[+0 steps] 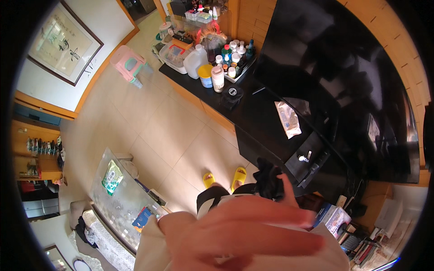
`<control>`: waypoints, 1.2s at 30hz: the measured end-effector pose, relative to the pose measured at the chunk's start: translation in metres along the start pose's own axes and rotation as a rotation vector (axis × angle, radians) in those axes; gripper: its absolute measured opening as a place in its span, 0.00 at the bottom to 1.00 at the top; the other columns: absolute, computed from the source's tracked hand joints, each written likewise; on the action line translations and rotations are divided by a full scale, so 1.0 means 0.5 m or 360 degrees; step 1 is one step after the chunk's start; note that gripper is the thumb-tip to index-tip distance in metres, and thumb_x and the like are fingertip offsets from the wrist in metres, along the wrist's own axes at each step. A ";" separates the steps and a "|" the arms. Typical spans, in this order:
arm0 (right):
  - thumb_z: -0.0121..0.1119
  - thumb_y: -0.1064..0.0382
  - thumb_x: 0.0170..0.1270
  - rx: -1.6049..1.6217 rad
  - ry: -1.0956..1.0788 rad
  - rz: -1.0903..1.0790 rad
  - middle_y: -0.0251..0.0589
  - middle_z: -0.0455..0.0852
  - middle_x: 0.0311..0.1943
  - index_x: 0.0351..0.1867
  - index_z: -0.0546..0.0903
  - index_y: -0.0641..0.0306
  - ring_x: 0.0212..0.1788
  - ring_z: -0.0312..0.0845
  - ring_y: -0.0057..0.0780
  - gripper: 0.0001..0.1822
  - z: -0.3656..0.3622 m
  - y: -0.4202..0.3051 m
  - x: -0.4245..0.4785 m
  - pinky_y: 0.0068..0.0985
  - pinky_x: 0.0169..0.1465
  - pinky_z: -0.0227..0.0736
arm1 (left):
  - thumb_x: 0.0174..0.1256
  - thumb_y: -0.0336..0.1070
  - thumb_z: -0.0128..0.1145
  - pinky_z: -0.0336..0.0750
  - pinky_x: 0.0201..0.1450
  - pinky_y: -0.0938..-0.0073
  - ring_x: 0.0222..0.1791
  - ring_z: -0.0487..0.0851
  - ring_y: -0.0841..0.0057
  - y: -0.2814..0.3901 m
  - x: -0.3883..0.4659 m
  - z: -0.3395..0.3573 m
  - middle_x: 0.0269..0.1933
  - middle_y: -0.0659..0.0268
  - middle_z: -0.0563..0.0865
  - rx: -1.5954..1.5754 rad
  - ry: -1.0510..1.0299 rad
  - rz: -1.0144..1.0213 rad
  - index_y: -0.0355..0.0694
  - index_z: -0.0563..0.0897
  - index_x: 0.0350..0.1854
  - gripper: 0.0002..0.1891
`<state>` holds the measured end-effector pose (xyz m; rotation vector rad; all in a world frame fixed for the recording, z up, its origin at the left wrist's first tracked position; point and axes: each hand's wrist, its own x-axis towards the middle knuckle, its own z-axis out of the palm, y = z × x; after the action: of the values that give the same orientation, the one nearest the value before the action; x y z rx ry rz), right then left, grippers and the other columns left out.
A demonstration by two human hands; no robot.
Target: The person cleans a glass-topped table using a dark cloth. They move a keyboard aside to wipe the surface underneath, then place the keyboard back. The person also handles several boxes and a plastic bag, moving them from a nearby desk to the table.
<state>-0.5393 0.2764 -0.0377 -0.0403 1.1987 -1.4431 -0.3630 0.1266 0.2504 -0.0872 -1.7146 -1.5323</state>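
My left hand [230, 233] is raised close to the camera, large and blurred. Its fingers point to the right, apart, with nothing seen in them. Lower down, my right hand [289, 191] grips a bunched black cloth [269, 178], which hangs beside the black TV cabinet [257, 118]. My left hand hides part of my right forearm and my light-coloured top. On the cabinet top, near the cloth, lies a black box-like device [301, 155] with a small white object [304, 158] on it. A packet of wipes or tissues [288, 118] rests farther back.
A large black television [322, 67] stands along the cabinet. Bottles, a yellow-lidded tub [205, 75] and a tumbler [218, 78] crowd its far end. At left is a glass coffee table [98, 183] with a green packet [112, 178]. A pink stool [127, 62] stands beyond. Boxes [334, 220] sit at right.
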 end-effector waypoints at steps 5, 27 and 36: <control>0.53 0.59 0.58 0.0381 0.0199 0.0387 0.42 0.78 0.51 0.56 0.74 0.57 0.54 0.75 0.34 0.22 -0.005 -0.080 0.057 0.31 0.58 0.72 | 0.53 0.26 0.56 0.73 0.57 0.63 0.56 0.76 0.57 -0.087 0.108 -0.042 0.56 0.52 0.77 -0.0292 -0.0188 0.0202 0.32 0.73 0.47 0.17; 0.50 0.60 0.59 0.0791 0.0580 0.0292 0.47 0.79 0.53 0.58 0.72 0.60 0.51 0.78 0.44 0.24 0.291 -0.078 0.354 0.39 0.58 0.73 | 0.45 0.32 0.70 0.72 0.59 0.60 0.64 0.66 0.47 -0.960 0.088 -0.709 0.64 0.44 0.64 0.1658 -0.0182 -0.1178 0.41 0.55 0.72 0.49; 0.47 0.67 0.62 -0.0100 0.0825 -0.0242 0.49 0.75 0.59 0.68 0.63 0.66 0.60 0.73 0.42 0.30 0.302 -0.086 0.358 0.30 0.65 0.64 | 0.39 0.31 0.72 0.76 0.52 0.64 0.50 0.80 0.59 -0.947 0.093 -0.759 0.50 0.59 0.82 0.1616 -0.0033 -0.0965 0.41 0.74 0.55 0.34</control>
<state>-0.5284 0.0384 -0.0438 0.2160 1.6914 -1.6015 -0.4565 -0.3414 -0.1273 1.0059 -2.4645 -0.8366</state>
